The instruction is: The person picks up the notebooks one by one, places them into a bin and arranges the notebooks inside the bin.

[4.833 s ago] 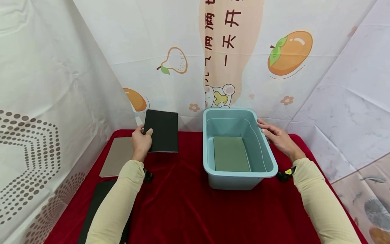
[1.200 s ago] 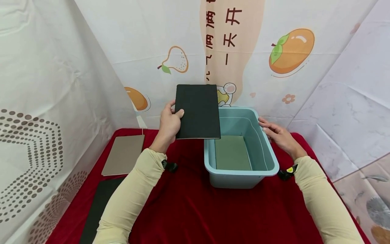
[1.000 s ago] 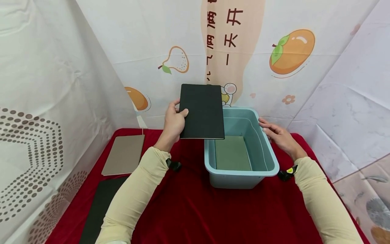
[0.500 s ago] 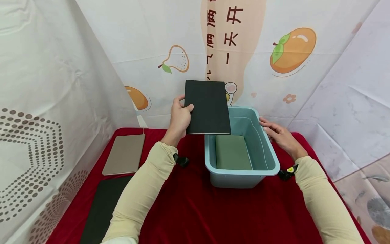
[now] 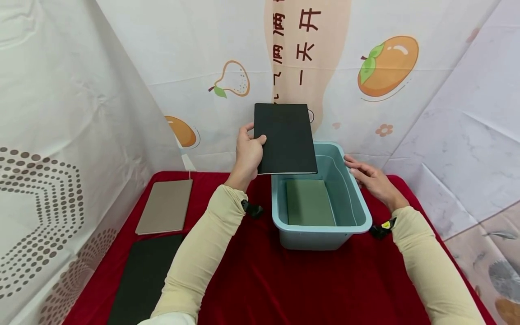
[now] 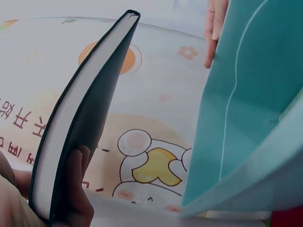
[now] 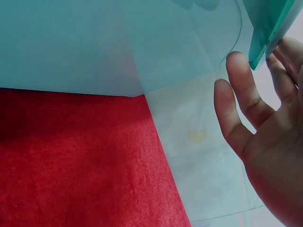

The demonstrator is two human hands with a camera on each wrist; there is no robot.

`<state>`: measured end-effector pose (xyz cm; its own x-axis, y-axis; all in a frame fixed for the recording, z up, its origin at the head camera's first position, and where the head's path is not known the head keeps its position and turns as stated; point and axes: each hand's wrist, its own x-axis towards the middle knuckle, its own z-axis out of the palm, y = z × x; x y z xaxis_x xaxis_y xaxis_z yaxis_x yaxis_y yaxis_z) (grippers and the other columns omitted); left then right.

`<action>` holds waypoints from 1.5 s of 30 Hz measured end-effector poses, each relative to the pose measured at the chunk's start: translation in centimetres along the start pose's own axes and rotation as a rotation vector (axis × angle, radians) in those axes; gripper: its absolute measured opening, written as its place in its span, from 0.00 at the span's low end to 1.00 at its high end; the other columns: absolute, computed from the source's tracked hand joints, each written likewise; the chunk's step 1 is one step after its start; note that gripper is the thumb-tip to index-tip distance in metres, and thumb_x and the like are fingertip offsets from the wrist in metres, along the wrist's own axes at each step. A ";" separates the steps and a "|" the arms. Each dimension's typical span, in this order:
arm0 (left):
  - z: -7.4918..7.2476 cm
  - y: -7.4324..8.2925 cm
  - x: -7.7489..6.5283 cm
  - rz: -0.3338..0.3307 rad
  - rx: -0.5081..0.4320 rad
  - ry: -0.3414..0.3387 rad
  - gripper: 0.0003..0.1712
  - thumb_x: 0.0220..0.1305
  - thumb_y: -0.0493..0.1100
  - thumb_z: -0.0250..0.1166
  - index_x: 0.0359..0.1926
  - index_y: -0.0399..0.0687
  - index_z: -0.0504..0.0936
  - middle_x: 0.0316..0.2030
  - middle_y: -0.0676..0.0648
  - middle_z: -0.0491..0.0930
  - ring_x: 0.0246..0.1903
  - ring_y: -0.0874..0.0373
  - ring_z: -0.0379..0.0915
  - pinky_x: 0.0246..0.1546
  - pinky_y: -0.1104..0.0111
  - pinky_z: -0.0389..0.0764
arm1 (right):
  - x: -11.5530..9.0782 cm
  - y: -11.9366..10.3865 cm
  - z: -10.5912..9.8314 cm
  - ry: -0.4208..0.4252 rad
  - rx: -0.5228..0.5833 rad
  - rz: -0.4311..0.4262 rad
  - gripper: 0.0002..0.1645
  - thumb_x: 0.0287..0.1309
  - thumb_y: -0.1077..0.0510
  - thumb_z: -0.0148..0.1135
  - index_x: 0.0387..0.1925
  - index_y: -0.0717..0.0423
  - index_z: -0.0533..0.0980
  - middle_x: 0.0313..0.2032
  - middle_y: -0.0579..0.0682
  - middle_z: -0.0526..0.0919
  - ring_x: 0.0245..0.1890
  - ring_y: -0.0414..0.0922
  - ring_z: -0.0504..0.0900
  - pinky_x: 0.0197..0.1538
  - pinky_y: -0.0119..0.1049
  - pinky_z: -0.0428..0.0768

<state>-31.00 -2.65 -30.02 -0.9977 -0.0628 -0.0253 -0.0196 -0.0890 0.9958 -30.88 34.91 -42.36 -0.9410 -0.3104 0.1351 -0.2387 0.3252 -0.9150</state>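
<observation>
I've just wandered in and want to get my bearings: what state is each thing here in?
Held black notebook: closed, raised, partly in front of the bin in the head view
Left hand: gripping that notebook's edge
Right hand: at the bin's right rim, fingers nearly straight
Blue bin: upright, open-topped
Green notebook: lying inside the bin
Beige notebook: closed, flat on the table
Other black notebook: flat, partly hidden by the sleeve
</observation>
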 end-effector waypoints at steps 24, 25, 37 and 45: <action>3.1 -0.6 0.5 -0.021 0.071 -0.046 0.28 0.76 0.38 0.53 0.72 0.57 0.59 0.65 0.43 0.64 0.61 0.48 0.69 0.62 0.54 0.77 | 0.2 -0.5 0.4 -0.003 -0.019 0.026 0.30 0.78 0.52 0.50 0.75 0.57 0.65 0.80 0.42 0.57 0.56 0.25 0.76 0.46 0.24 0.82; 3.3 -0.6 0.5 -0.024 0.078 -0.039 0.28 0.75 0.38 0.53 0.72 0.57 0.60 0.67 0.42 0.62 0.62 0.48 0.68 0.63 0.53 0.75 | 0.2 -0.5 0.4 0.002 -0.021 0.027 0.30 0.78 0.51 0.50 0.75 0.57 0.65 0.80 0.43 0.57 0.56 0.25 0.76 0.46 0.24 0.82; 4.7 -1.0 0.4 -0.019 0.084 -0.102 0.33 0.76 0.36 0.50 0.78 0.52 0.55 0.75 0.44 0.58 0.72 0.46 0.60 0.74 0.50 0.65 | -0.1 -0.5 0.7 0.015 -0.012 0.064 0.30 0.78 0.50 0.51 0.75 0.55 0.65 0.81 0.45 0.56 0.58 0.24 0.74 0.48 0.24 0.82; 5.5 -1.3 0.4 -0.023 0.120 -0.096 0.31 0.75 0.36 0.49 0.76 0.50 0.55 0.74 0.40 0.60 0.71 0.45 0.61 0.72 0.49 0.67 | 0.0 -0.5 0.3 -0.008 -0.008 0.008 0.31 0.78 0.53 0.50 0.75 0.61 0.63 0.81 0.45 0.56 0.56 0.24 0.76 0.46 0.23 0.82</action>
<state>-31.72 2.90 -30.86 -0.9984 0.0340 -0.0450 -0.0439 0.0308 0.9986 -30.65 34.47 -42.05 -0.9407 -0.3154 0.1248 -0.2333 0.3349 -0.9129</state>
